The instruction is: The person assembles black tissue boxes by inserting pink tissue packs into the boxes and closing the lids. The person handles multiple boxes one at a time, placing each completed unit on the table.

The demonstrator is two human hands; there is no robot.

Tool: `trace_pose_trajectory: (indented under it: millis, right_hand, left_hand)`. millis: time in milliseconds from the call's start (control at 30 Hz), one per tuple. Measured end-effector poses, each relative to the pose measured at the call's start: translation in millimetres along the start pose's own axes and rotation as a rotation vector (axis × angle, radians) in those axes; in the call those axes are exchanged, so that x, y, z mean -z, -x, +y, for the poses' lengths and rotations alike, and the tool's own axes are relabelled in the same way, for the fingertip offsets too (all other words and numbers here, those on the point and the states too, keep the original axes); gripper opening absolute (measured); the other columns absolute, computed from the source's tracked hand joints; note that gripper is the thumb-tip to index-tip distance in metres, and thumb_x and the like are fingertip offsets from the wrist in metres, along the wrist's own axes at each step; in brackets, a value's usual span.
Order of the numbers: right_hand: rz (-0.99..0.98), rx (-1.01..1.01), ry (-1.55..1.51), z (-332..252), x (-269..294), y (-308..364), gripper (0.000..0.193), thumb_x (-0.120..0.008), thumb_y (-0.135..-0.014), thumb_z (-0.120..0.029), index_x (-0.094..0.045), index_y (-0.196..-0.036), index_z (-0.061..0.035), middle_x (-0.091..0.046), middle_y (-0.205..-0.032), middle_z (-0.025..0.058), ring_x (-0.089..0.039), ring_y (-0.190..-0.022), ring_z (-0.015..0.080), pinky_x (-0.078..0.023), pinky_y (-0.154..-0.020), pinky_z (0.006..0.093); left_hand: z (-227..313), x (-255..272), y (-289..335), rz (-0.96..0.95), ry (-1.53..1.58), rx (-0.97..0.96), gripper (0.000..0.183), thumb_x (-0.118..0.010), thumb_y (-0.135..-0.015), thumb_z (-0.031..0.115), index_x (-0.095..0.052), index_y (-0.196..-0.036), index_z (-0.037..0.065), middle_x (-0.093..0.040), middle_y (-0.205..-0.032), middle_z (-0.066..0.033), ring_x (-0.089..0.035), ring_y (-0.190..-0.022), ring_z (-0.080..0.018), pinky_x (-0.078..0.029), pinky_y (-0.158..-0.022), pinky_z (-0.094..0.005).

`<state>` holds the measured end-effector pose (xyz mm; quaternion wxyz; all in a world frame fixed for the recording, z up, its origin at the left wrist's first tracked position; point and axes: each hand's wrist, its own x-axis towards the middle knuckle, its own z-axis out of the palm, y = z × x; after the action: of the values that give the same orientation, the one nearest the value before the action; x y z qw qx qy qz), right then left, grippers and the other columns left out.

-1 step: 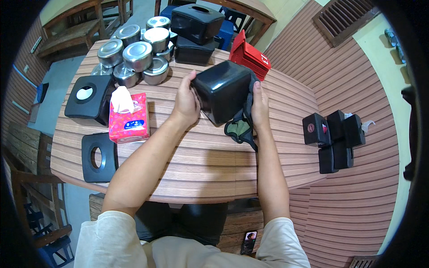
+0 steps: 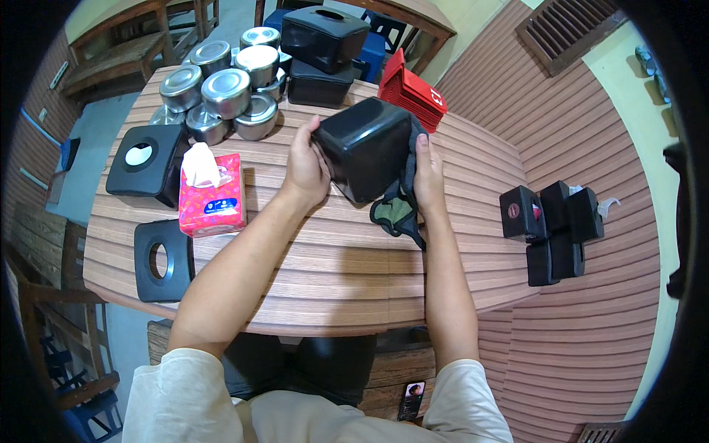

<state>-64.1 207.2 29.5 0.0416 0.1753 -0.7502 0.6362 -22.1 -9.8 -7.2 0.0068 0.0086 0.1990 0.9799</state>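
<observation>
Over the middle of the table I hold up a glossy black plastic box [image 2: 365, 151], tilted, the body of a tissue box by its shape. My left hand [image 2: 306, 162] grips its left side, thumb at the upper edge. On the opposite side my right hand [image 2: 428, 177] presses a dark cloth [image 2: 396, 212] against it; a green part of the cloth hangs below. The right fingers are partly hidden. To the left lies a black lid [image 2: 176, 284] with a round hole. Beyond it is a pink tissue pack [image 2: 210, 198] with a white tissue sticking out.
A closed black tissue box [image 2: 168, 159] stands at the left edge. Behind it are several stacked round metal tins [image 2: 225, 94]. Two black tissue boxes [image 2: 325, 40] are stacked at the back, near red folded table signs [image 2: 410, 96]. More black boxes [image 2: 523, 214] sit by the right wall.
</observation>
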Motion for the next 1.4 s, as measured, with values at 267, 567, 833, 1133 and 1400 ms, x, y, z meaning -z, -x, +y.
trace_pose_trajectory:
  millis: [267,567,833,1133,1400]
  right_hand:
    - [0.031,-0.076,-0.378,-9.0,0.3,0.2,0.053,-0.052,-0.116,-0.041,-0.063,-0.143,0.0032,-0.072,-0.132,0.0127,-0.068,-0.119,0.0186,-0.053,-0.104,0.0328]
    - [0.227,0.313,0.271,-29.0,9.5,5.8,0.035,-0.069,-0.106,-0.023,-0.073,-0.132,0.0011,-0.075,-0.126,0.0173,-0.070,-0.117,0.0254,-0.052,-0.107,0.0367]
    - [0.265,0.532,0.699,-48.3,-3.9,14.0,0.027,-0.071,-0.103,-0.025,-0.082,-0.121,-0.0079,-0.057,-0.156,0.0255,-0.048,-0.148,0.0458,-0.036,-0.124,0.0544]
    - [-0.135,0.710,0.745,-78.9,-34.2,45.8,0.019,-0.083,-0.088,-0.024,-0.086,-0.104,-0.0143,-0.078,-0.128,0.0068,-0.062,-0.138,0.0340,-0.034,-0.122,0.0634]
    - [0.124,0.486,0.555,-55.8,-7.6,14.9,0.017,-0.072,-0.099,-0.017,-0.085,-0.105,-0.0085,-0.079,-0.126,0.0139,-0.065,-0.133,0.0402,-0.042,-0.119,0.0507]
  left_hand:
    - [7.9,2.0,-7.2,-0.244,0.108,-0.016,0.050,-0.042,-0.109,0.033,-0.068,-0.136,-0.001,-0.075,-0.134,-0.0161,-0.068,-0.127,-0.0295,-0.047,-0.118,-0.0404]
    - [-6.2,-8.3,6.1,-0.126,-1.008,-0.282,0.046,-0.041,-0.097,0.006,-0.071,-0.129,-0.008,-0.077,-0.116,-0.0129,-0.069,-0.108,-0.0186,-0.051,-0.100,-0.0311]
    - [-19.4,-5.6,9.2,-0.187,-0.846,-0.198,0.063,-0.041,-0.118,0.048,-0.076,-0.104,-0.003,-0.069,-0.085,0.0005,-0.057,-0.075,-0.0081,-0.048,-0.070,-0.0280]
    - [-11.7,-7.6,13.0,-0.238,-0.763,-0.183,0.060,-0.041,-0.119,0.046,-0.079,-0.107,0.001,-0.077,-0.094,-0.0036,-0.065,-0.082,-0.0081,-0.053,-0.074,-0.0266]
    - [-16.0,-17.8,14.9,-0.168,-0.740,-0.130,0.058,-0.044,-0.117,0.046,-0.076,-0.111,-0.003,-0.074,-0.093,-0.0016,-0.065,-0.084,-0.0091,-0.051,-0.079,-0.0284]
